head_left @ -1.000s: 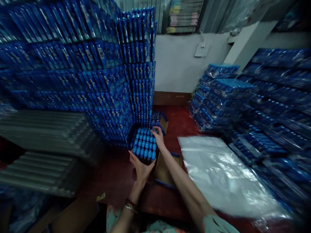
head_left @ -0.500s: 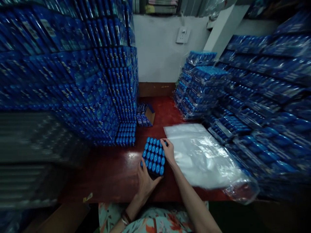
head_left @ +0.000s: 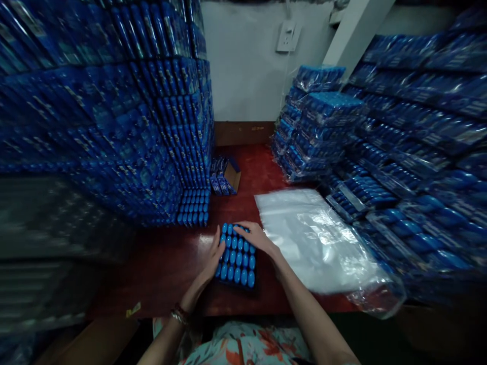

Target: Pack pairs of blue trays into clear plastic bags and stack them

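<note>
A block of blue oval-topped pieces (head_left: 236,258), set in close rows, sits on the red-brown table (head_left: 167,284) in front of me. My left hand (head_left: 212,256) lies along its left side, thumb near the top edge and fingers pressed to the side. Across the far right corner reaches my right hand (head_left: 253,237), its thumb and fingers over the far rows and edge; part of those rows is hidden beneath it. Both hands hold the block between them. What lies under the blue tops is hidden.
Tall stacks of blue packs (head_left: 160,111) rise on the left, with a low blue block (head_left: 193,207) at their foot. An open small carton (head_left: 232,175) stands behind. Clear plastic bags (head_left: 304,238) lie right, beside wrapped packs (head_left: 315,132). Grey ridged stacks (head_left: 45,228) stand near left.
My left hand has moved from the block's near-left corner up along its left side. My right hand has slid left over the far edge. The block sits slightly lower in view.
</note>
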A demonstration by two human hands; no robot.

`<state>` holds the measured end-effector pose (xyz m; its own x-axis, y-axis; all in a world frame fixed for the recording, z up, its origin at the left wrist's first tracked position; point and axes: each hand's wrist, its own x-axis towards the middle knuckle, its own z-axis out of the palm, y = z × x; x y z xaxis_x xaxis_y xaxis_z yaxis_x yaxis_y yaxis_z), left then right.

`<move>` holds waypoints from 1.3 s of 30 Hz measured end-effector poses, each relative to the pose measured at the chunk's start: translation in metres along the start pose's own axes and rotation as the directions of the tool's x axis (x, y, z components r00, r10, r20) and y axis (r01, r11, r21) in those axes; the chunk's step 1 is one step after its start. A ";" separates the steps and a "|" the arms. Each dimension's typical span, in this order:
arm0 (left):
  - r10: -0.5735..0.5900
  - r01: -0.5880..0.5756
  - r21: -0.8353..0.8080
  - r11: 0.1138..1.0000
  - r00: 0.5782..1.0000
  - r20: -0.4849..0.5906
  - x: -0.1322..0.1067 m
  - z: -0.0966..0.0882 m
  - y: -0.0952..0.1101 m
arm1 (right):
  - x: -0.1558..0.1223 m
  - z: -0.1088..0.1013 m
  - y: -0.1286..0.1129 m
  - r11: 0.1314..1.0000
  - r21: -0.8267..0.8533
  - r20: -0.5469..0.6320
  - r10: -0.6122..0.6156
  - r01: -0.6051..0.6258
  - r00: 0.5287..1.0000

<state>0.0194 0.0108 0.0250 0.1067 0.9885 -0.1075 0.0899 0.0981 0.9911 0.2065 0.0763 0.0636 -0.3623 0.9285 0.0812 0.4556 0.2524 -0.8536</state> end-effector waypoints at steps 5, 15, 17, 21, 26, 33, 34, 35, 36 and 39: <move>-0.062 0.058 0.103 0.993 0.997 0.038 0.000 0.008 -0.002 | -0.004 0.009 0.004 0.993 -0.120 -0.065 0.001 -0.009 0.998; 0.073 -0.071 0.387 0.919 0.997 0.010 -0.010 0.005 0.028 | -0.039 -0.035 0.013 0.980 -0.197 -0.128 -0.063 0.037 0.990; 0.227 -0.324 0.553 0.767 0.944 0.239 -0.020 0.003 0.037 | -0.077 -0.070 0.029 0.950 -0.309 -0.140 0.003 -0.046 0.990; 0.220 -0.600 0.630 0.493 0.787 0.577 -0.030 0.009 0.036 | -0.145 -0.119 0.063 0.814 -0.547 -0.129 0.148 -0.195 0.980; 0.278 -0.608 0.703 0.368 0.794 0.541 -0.025 0.020 0.024 | -0.153 -0.116 0.083 0.851 -0.451 -0.352 0.107 -0.269 0.930; 0.403 -0.568 0.778 0.269 0.800 0.445 -0.014 0.039 0.065 | -0.091 -0.121 0.039 0.931 -0.310 -0.344 0.080 -0.194 0.935; 0.452 -0.560 0.793 0.242 0.788 0.418 -0.006 0.048 0.077 | -0.080 -0.123 0.026 0.922 -0.366 -0.240 0.038 -0.126 0.970; 0.489 -0.556 0.804 0.209 0.772 0.407 0.004 0.059 0.089 | -0.069 -0.126 0.012 0.908 -0.415 -0.126 0.007 -0.060 0.992; 0.503 -0.564 0.808 0.171 0.755 0.421 0.015 0.069 0.100 | -0.058 -0.129 -0.001 0.895 -0.446 -0.021 0.000 -0.009 1.000; 0.360 -0.664 0.729 0.164 0.729 0.583 0.050 0.093 0.126 | -0.038 -0.142 -0.034 0.877 -0.480 0.156 0.077 0.007 0.985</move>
<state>0.1283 0.0614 0.1372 0.6872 0.6882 0.2326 0.6661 -0.7248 0.1763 0.3198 0.0713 0.1630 -0.4484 0.8914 -0.0656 0.7871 0.3589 -0.5016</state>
